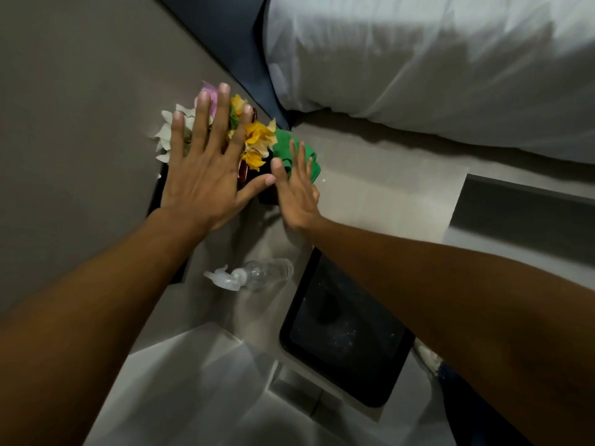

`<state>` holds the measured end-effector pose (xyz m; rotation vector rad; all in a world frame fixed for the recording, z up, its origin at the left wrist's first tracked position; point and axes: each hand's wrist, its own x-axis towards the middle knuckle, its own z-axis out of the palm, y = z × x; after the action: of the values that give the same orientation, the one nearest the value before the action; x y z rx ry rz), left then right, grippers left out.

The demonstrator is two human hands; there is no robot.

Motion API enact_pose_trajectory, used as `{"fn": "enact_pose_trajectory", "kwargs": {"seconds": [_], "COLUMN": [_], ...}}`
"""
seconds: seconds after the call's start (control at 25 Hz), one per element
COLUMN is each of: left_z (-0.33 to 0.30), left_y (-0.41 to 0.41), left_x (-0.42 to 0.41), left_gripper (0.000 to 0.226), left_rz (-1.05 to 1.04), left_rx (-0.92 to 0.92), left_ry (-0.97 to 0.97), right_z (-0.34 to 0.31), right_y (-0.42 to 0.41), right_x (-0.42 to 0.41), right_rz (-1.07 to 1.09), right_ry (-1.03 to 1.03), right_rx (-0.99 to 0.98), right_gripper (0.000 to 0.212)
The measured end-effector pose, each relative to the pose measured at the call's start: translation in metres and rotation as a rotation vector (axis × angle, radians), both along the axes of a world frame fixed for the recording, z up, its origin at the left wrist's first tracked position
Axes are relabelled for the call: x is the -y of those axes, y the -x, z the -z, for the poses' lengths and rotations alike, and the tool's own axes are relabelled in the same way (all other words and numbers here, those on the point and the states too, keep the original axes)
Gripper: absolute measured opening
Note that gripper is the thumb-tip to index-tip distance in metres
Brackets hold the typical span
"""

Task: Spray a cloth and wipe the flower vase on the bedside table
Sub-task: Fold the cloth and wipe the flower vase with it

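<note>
While both hands reach out:
Left hand (206, 175): spread flat over the flowers (254, 136)
Right hand (296, 194): fingers straight, pressing the cloth (286, 146) against the vase (244, 173)
Bottle (254, 273): lying near the vase, nearer the camera

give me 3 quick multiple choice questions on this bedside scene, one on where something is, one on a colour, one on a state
1. Where is the spray bottle?
A. in the left hand
B. lying on the bedside table, nearer the person than the flowers
C. on the pillow

2. What colour is the cloth?
A. green
B. red
C. white

3. How is the left hand?
A. closed in a fist
B. gripping the bottle
C. open with fingers spread over the flowers

Answers:
1 B, the bottle lies on its side on the table, touched by neither hand.
2 A, the cloth under the right hand is bright green.
3 C, the palm is flat and all the fingers are splayed above the blooms.
</note>
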<state>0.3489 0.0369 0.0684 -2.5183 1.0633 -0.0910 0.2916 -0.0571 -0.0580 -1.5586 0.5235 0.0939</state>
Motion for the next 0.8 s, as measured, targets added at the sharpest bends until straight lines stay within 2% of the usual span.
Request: {"fn": "enact_pose_trajectory", "kwargs": {"seconds": [0.16, 0.32, 0.4, 0.56, 0.8], "left_z": [-0.002, 0.001, 0.001, -0.004, 0.001], "left_y": [0.001, 0.000, 0.001, 0.004, 0.003], "left_x": [0.004, 0.001, 0.002, 0.004, 0.002], "left_gripper": [0.092, 0.093, 0.093, 0.093, 0.093], "left_rz": [-0.025, -0.027, -0.026, -0.059, -0.057], "left_rx": [-0.009, 0.007, 0.010, -0.015, 0.016], "left_ry": [-0.006, -0.010, -0.014, -0.021, -0.004], "right_z": [0.016, 0.010, 0.007, 0.021, 0.014], "right_y": [0.040, -0.012, -0.013, 0.048, -0.025], "right_x": [-0.022, 0.006, 0.005, -0.032, 0.006], "right_rz": [-0.128, -0.034, -0.007, -0.127, 0.030], "right_ry": [0.041, -0.009, -0.013, 0.136, 0.107], "right_rx": [0.087, -0.013, -0.011, 0.072, 0.058], "right_gripper": [0.087, 0.080, 0.081, 0.086, 0.101]}}
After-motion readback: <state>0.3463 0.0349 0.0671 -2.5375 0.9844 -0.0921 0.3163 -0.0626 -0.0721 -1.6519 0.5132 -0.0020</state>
